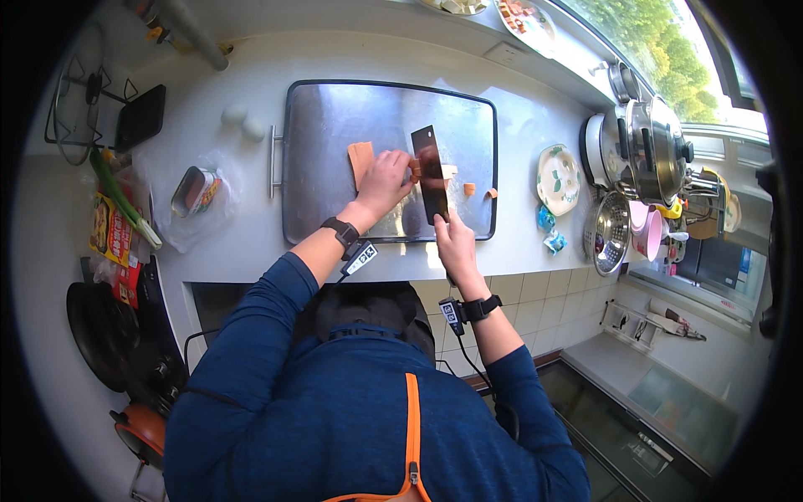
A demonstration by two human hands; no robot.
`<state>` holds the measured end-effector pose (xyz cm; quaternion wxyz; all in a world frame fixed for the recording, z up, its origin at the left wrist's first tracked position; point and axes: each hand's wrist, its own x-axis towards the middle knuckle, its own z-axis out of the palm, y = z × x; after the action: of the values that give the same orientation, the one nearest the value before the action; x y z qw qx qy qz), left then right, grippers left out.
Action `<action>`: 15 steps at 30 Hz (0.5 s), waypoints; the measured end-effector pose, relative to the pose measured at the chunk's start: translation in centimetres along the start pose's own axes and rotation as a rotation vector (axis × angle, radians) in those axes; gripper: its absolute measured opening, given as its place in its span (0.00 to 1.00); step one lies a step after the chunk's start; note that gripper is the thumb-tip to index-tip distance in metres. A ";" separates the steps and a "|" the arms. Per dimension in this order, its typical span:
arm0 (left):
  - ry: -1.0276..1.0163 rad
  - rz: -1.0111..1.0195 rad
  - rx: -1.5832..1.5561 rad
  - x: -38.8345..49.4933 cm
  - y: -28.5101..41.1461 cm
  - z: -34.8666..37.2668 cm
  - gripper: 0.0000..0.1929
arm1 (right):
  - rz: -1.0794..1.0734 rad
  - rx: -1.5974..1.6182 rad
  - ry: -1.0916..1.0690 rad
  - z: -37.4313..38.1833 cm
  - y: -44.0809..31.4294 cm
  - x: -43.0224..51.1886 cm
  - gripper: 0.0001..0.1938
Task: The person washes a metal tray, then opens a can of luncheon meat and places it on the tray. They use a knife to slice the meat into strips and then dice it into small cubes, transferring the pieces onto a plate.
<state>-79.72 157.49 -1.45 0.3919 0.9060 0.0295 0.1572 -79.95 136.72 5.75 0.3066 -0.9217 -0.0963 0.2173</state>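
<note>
My right hand grips the handle of a broad-bladed cleaver over a metal cutting board. Against the blade's left side, the fingertips of my left hand hold a small piece of pink luncheon meat. A larger slab of the meat lies to the left of that hand. Right of the blade sit a pale, brightly lit piece, a small cut cube and a curled bit near the board's edge. The blade hides part of what lies under it.
Left of the board are an opened meat tin on a plastic bag and two eggs. To the right stand a patterned plate, a steel colander and a lidded pot. A plate of diced pieces rests on the sill.
</note>
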 end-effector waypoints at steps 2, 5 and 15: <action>-0.048 -0.038 -0.006 0.2 0.0 0.1 0.19 | -0.018 -0.032 0.030 -0.8 0.4 -0.4 0.14; -0.063 -0.040 -0.013 0.5 -0.1 0.1 0.19 | -0.139 0.021 0.110 -1.4 1.1 -0.7 0.13; 0.015 -0.052 -0.185 0.1 1.4 0.5 0.20 | 0.082 0.374 0.013 -1.0 2.3 -1.6 0.18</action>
<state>-79.53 156.18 -0.78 0.4777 0.8636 0.0411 0.1558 -80.82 133.86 5.57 0.4640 -0.8532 -0.0144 0.2379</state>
